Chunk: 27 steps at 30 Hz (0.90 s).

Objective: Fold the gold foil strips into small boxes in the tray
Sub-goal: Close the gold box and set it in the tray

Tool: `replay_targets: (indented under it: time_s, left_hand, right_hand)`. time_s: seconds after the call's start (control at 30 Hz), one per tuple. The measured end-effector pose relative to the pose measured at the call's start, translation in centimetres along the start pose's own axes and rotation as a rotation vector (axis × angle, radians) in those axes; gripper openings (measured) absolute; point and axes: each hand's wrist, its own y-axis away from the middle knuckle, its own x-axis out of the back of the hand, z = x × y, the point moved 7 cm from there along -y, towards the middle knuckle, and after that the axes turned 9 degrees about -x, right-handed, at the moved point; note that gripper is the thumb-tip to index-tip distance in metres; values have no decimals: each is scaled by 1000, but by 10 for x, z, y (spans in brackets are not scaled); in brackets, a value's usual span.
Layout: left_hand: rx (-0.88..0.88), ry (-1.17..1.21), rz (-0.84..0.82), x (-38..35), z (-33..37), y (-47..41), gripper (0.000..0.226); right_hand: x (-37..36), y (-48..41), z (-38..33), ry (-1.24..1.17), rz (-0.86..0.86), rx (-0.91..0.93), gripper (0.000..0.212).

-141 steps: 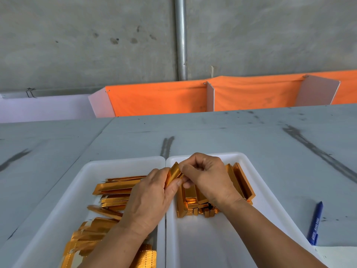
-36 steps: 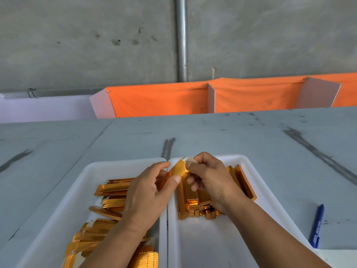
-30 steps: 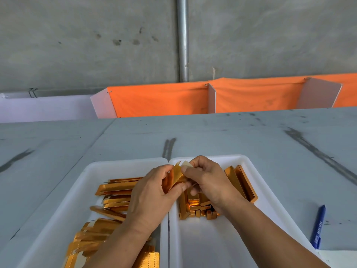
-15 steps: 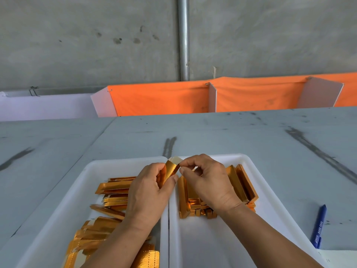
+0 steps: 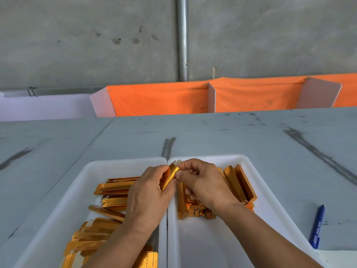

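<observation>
Since half a second ago, the right hand is pinching closer on the gold foil strip, which the left hand is gripping above where the trays are meeting. At four o'clock, a blue pen is showing illegible white lettering.

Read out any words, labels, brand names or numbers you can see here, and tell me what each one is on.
Blue pen: white print along the barrel, too small and blurred to read.
Gold foil strips, folded boxes, left tray, right tray: no writing shows on any of them.
No text in this view can be read.
</observation>
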Motion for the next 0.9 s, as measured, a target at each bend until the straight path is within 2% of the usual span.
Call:
replay_targets:
  time_s: [0.33, 0.47, 0.73, 0.9]
  left_hand:
    - [-9, 18, 0, -2, 2, 0, 34]
    - [10, 61, 4, -3, 1, 1, 36]
    - [1, 79, -18, -5, 0, 1, 37]
    - [-22, 83, -39, -8, 2, 2, 38]
  right_hand:
    - [2, 1, -3, 34, -32, 0, 9]
    - [7, 1, -4, -21, 40, 27, 21]
    - [16, -2, -5, 46, 150, 79, 12]
    - [18, -1, -9, 97, 192, 132, 23]
